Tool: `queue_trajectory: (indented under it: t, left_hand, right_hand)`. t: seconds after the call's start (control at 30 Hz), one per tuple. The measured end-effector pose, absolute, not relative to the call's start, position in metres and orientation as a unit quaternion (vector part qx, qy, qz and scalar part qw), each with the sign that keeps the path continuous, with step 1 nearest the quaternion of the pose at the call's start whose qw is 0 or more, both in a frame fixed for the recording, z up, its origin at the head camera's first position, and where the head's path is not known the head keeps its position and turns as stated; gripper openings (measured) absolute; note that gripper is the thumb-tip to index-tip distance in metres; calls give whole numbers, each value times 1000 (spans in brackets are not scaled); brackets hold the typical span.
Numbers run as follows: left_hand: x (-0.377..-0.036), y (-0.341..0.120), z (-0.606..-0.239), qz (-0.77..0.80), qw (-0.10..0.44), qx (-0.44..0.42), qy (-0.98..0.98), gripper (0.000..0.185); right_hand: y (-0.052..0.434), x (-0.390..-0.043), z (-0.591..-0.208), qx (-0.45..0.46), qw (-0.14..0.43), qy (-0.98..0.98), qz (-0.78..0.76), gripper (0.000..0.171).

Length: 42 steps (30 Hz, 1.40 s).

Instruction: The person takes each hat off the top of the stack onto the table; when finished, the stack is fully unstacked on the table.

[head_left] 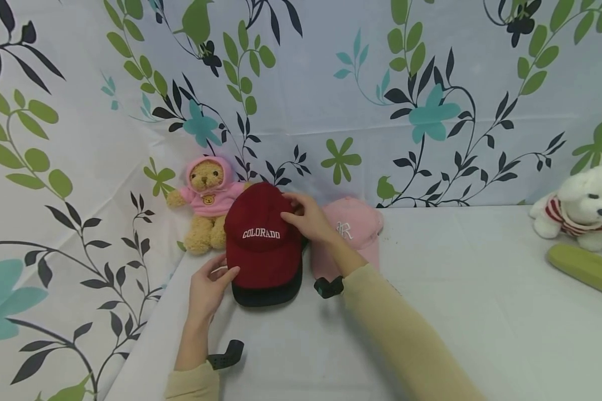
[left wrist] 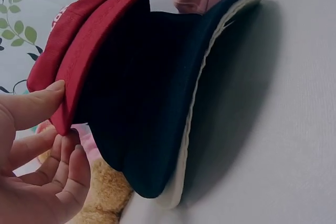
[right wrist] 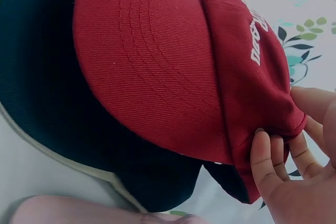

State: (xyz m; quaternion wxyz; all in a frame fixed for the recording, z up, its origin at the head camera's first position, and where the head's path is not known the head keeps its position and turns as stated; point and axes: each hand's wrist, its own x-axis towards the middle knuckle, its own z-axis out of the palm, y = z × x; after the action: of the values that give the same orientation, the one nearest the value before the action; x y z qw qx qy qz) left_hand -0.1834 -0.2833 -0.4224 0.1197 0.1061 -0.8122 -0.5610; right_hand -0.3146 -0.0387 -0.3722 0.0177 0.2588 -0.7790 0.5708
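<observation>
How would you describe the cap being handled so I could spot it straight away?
Look to the back left of the white table, in front of the leaf-print backdrop. There, between a teddy bear in a pink hoodie and a pink cap, both hands hold the red cap. It alone is dark red with white COLORADO lettering, and sits atop a dark cap.
</observation>
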Motion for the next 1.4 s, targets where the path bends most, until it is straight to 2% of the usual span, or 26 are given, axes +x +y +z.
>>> queue_trajectory:
  t: [0.3, 0.87, 1.07, 1.4]
  left_hand:
    - [-181, -276, -414, -600, 165, 89, -778, 52]
    - [-184, -260, -402, -635, 235, 65, -733, 52]
    - [-192, -258, -400, -630, 264, 48, -729, 51]
    - [-205, -250, -395, -656, 259, 29, -709, 51]
  right_hand:
    - [-36, -309, -354, 258, 18, -740, 621, 45]
    - [-30, -318, -332, 302, 60, -745, 592, 43]
    - [-31, -324, -323, 274, 37, -760, 589, 42]
    - [-29, -337, -314, 231, 13, -783, 577, 38]
